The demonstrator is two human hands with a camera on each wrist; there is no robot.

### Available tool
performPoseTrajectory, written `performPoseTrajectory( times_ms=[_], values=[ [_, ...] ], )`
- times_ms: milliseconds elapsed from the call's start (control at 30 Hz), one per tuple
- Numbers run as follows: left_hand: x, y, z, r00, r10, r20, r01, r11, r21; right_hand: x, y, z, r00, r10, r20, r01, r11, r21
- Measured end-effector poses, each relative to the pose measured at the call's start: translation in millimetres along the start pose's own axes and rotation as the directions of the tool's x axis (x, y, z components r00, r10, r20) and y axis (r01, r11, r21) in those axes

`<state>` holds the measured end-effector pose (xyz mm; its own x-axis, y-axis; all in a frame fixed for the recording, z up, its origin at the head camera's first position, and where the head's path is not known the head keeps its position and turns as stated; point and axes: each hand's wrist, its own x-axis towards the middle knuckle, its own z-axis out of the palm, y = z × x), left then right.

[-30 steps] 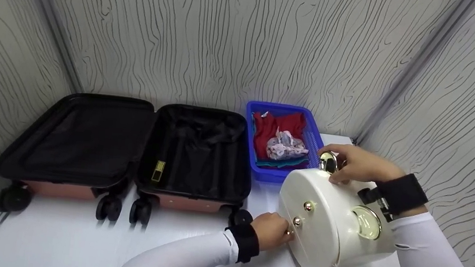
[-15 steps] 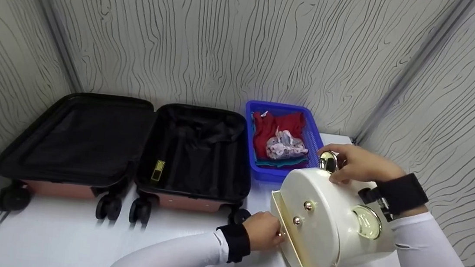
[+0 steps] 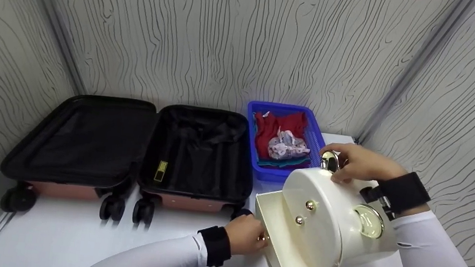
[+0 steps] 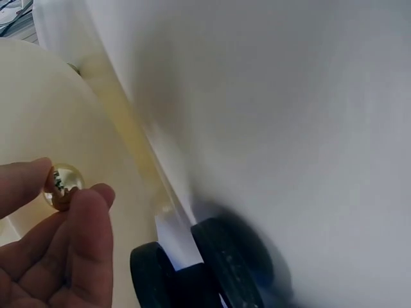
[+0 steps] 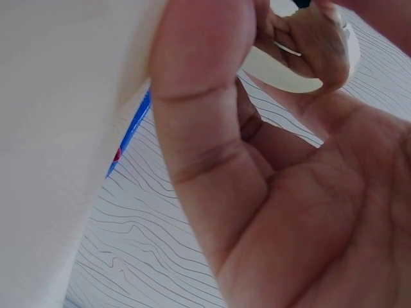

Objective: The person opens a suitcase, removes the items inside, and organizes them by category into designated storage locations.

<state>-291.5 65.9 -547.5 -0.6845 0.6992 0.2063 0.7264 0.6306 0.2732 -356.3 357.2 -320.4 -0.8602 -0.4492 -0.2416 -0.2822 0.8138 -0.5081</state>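
A cream-white rounded drawer box with small gold knobs stands tilted at the right of the head view. Its lower drawer is pulled out towards the left. My left hand pinches that drawer's knob between thumb and fingers, clearly seen in the left wrist view. On top of the box, my right hand holds a shiny gold round ornament. A second gold-rimmed ornament sits on the side nearer the right forearm. In the right wrist view the palm and fingers hide part of the held ornament.
An open suitcase with a black lining and pink shell lies at left, its black wheels facing the front. Behind the box, a blue basket holds red and teal cloth and a clear bag. Patterned walls enclose the white table.
The lower drawer has slid out of the box to the left, drawn by my left hand on its knob. My right hand has stayed on the top ornament.
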Motion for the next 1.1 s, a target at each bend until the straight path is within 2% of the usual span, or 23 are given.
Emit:
performPoseTrajectory(
  times_ms=[200, 333, 467, 600, 667, 733, 800, 900, 1000, 1100],
  values=[
    [-4.3, -3.8, -5.0, 0.999, 0.002, 0.044, 0.0, 0.999, -0.043, -0.6, 2.8, 0.5, 1.0, 0.0, -0.001, 0.0, 1.0, 0.015],
    [-2.1, -6.6, -19.9, 0.995, 0.021, 0.101, -0.019, 0.999, -0.028, -0.8, 3.2, 1.0, 1.0, 0.009, -0.004, -0.009, 1.0, 0.011],
    [5.1, -14.2, -51.9, 0.994, 0.016, 0.108, -0.01, 0.999, -0.053, -0.6, 2.9, 1.2, 1.0, 0.019, -0.006, -0.019, 1.0, 0.013],
    [17.2, -34.7, -93.4, 0.999, -0.025, 0.025, 0.028, 0.992, -0.126, -0.8, 2.8, 1.3, 1.0, 0.024, -0.012, -0.023, 1.0, 0.013],
    [23.7, -50.1, -112.3, 0.997, -0.067, -0.025, 0.063, 0.99, -0.122, -0.6, 2.9, 1.4, 1.0, 0.021, -0.014, -0.021, 1.0, 0.01],
    [29.3, -68.2, -128.3, 0.99, -0.127, -0.066, 0.121, 0.99, -0.078, -0.3, 3.0, 1.7, 1.0, 0.016, -0.013, -0.015, 1.0, 0.01],
    [33.7, -89.1, -139.8, 0.978, -0.195, -0.076, 0.194, 0.981, -0.011, 0.0, 3.1, 2.1, 1.0, 0.011, -0.011, -0.011, 1.0, 0.01],
    [36.7, -122.1, -147.9, 0.949, -0.313, -0.029, 0.314, 0.945, 0.089, 0.2, 2.6, 3.0, 1.0, 0.012, -0.008, -0.012, 1.0, 0.015],
    [33.2, -152.5, -146.9, 0.905, -0.42, 0.065, 0.407, 0.901, 0.151, 0.5, 1.6, 4.0, 1.0, 0.013, -0.007, -0.013, 1.0, 0.025],
    [23.4, -174.2, -141.5, 0.854, -0.502, 0.14, 0.475, 0.86, 0.186, 1.3, 0.6, 4.8, 1.0, 0.01, -0.008, -0.01, 1.0, 0.02]
  ],
)
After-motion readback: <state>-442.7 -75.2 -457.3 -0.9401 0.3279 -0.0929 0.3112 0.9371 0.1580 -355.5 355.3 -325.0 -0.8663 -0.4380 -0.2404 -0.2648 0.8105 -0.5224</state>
